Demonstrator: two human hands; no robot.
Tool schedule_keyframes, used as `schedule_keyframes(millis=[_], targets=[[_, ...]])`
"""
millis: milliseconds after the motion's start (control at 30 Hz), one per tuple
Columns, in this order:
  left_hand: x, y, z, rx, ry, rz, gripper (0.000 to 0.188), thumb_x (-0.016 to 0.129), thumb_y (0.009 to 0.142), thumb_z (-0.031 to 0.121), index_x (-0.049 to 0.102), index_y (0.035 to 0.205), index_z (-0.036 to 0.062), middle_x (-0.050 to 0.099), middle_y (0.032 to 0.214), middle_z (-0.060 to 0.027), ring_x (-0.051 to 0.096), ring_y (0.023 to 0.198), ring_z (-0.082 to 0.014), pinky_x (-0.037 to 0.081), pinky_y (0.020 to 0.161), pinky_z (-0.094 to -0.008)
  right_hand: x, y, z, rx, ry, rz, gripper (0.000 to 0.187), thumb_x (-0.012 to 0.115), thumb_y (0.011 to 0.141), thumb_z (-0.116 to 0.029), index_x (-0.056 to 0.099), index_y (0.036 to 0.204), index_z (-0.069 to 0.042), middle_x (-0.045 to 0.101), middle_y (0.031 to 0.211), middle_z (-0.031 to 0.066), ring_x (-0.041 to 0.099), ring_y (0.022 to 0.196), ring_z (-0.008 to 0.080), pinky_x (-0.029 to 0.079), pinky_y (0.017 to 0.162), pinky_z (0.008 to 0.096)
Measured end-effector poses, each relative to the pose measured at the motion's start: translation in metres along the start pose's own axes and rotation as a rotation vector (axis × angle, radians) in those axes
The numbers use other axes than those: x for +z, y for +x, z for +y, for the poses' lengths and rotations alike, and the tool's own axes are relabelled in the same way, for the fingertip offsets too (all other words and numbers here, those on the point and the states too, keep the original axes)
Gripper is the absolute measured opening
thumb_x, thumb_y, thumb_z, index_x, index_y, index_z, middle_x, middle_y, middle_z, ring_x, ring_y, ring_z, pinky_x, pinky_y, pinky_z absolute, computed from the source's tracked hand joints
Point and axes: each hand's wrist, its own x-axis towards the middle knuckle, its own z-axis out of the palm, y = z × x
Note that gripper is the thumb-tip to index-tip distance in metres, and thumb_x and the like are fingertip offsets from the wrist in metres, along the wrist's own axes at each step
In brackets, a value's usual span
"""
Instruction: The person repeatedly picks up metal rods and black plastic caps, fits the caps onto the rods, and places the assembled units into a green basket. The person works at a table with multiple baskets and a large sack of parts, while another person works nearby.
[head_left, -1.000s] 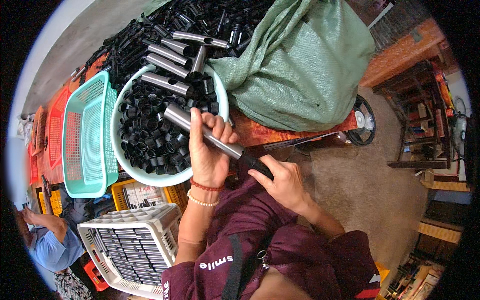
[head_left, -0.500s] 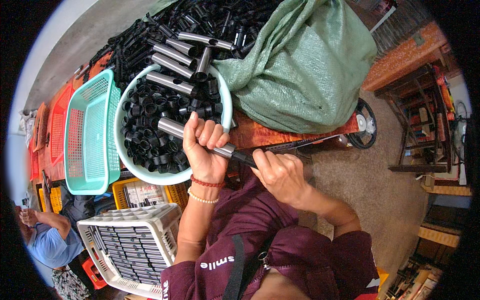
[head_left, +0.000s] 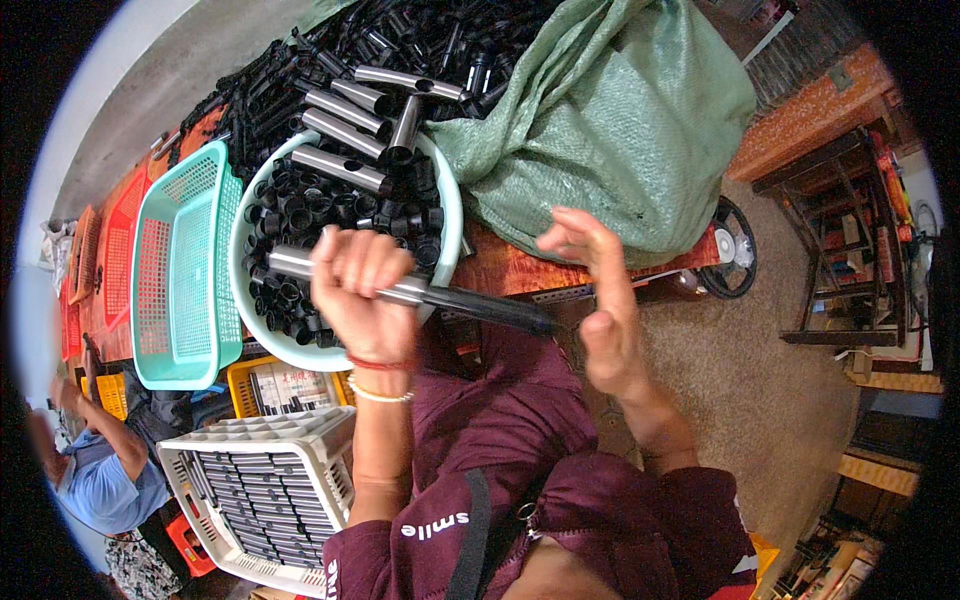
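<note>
My left hand (head_left: 360, 300) is wrapped around a silver metal tube with a long black part (head_left: 485, 308) at its right end. The tube lies nearly level, with its silver end over a pale green basin (head_left: 453, 190). My right hand (head_left: 608, 305) is raised just beyond the black tip, apart from it, palm turned toward the tube and fingers stretched out. Many short black plastic rings (head_left: 310, 210) fill the basin. Several loose silver tubes (head_left: 340, 168) rest across its far side.
Black plastic parts (head_left: 270, 100) are heaped at the back beside a green woven sack (head_left: 620, 140). An aqua basket (head_left: 180, 270) stands left. At lower left, a white crate (head_left: 340, 440) holds stacked tubes, and a person in a blue shirt (head_left: 110, 485) sits beyond it.
My right hand has let go of the black part and opened, moving right and up. My left hand has shifted left with the tube, and more of the black part now shows.
</note>
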Motion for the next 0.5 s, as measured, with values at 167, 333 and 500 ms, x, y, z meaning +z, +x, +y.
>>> schedule_keyframes(millis=[167,333,500], targets=[[-0.001,-0.005,-0.033,-0.070,-0.007,0.016,0.038,0.043,0.091,0.018,0.033,0.054,0.0147,0.028,0.046,0.0053,0.025,0.041,-0.0070,0.027,0.042,-0.0221,0.023,0.014,0.000,-0.005,0.166,0.097,0.091,0.035,0.076,-0.074,0.037,0.126,0.002,0.046,0.112,0.0120,0.046,0.103,0.0216,0.034,0.091,0.0358],[0.001,-0.007,-0.039,-0.121,0.005,0.029,0.036,0.042,0.091,0.018,0.033,0.056,0.0144,0.028,0.046,0.0056,0.025,0.040,-0.0066,0.026,0.040,-0.0229,0.026,0.011,0.001,-0.131,0.060,0.149,0.090,0.029,0.078,-0.073,0.038,0.125,0.004,0.046,0.114,0.0155,0.045,0.107,0.0254,0.030,0.096,0.0386],[-0.008,-0.015,-0.052,-0.174,0.073,0.102,0.036,0.043,0.090,0.019,0.033,0.055,0.0150,0.029,0.045,0.0063,0.026,0.039,-0.0063,0.025,0.039,-0.0217,0.037,0.020,0.005,-0.116,0.068,0.071,0.085,0.024,0.083,-0.068,0.039,0.123,0.005,0.045,0.113,0.0167,0.041,0.109,0.0282,0.026,0.099,0.0397]])
